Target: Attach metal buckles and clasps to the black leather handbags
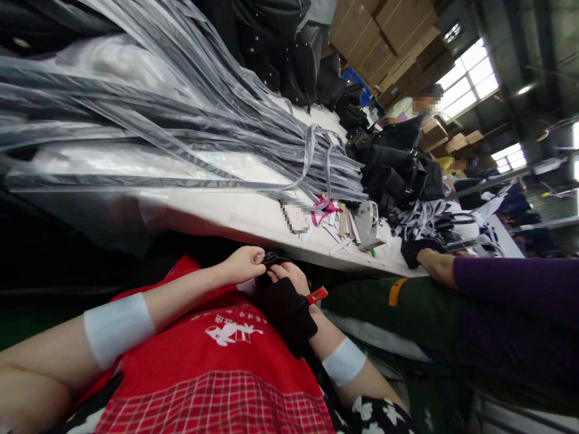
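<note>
My left hand is closed, its fingertips pinched at a small shiny black loop. Just beside it, my right hand has its fingers curled onto a black bag-like piece, which hangs in front of my apron and over my wrist. A red tab with a small pale window sticks out from the black piece near my right wrist. Exactly how the loop joins the piece is hidden by my fingers. Both hands are held low, by the near edge of the white table.
Long grey straps are heaped across the table. A grey metal tape dispenser and paper scraps lie at its edge. Black bags stand behind. A co-worker's hand and purple sleeve are close on the right. Cardboard boxes are stacked beyond.
</note>
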Motion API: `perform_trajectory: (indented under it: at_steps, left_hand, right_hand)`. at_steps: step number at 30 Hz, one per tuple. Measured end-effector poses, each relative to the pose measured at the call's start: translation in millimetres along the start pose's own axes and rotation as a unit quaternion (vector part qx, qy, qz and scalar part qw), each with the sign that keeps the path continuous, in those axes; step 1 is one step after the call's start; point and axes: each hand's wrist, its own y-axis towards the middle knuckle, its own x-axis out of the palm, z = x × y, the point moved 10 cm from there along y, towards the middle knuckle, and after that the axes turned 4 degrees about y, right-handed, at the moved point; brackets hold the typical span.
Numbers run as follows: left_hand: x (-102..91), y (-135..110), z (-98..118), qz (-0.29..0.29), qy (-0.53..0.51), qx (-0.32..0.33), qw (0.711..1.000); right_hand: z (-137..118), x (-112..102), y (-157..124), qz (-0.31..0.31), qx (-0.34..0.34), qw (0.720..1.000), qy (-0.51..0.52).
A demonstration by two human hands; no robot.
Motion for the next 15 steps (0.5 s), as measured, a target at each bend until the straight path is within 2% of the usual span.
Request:
perform_trajectory:
  at_steps: [4, 10, 15]
  left_hand:
    - [-0.1, 1.6, -2.7, -0.005, 0.001, 0.004, 1.0]
    - [-0.1, 3.7, -7.6, -0.009, 0.005, 0.008, 1.0]
    - [-3.6, 4.8, -13.9, -0.009, 0.012, 0.013, 1.0]
  right_hand:
    - [-2.2, -2.2, -3.3, 0.036, -0.023, 0.999, 0.005]
    - [1.8, -15.9, -7.0, 0.113, 0.012, 0.993, 0.016]
    - [1.1, -7.6, 1.4, 0.047, 0.015, 0.999, -0.005]
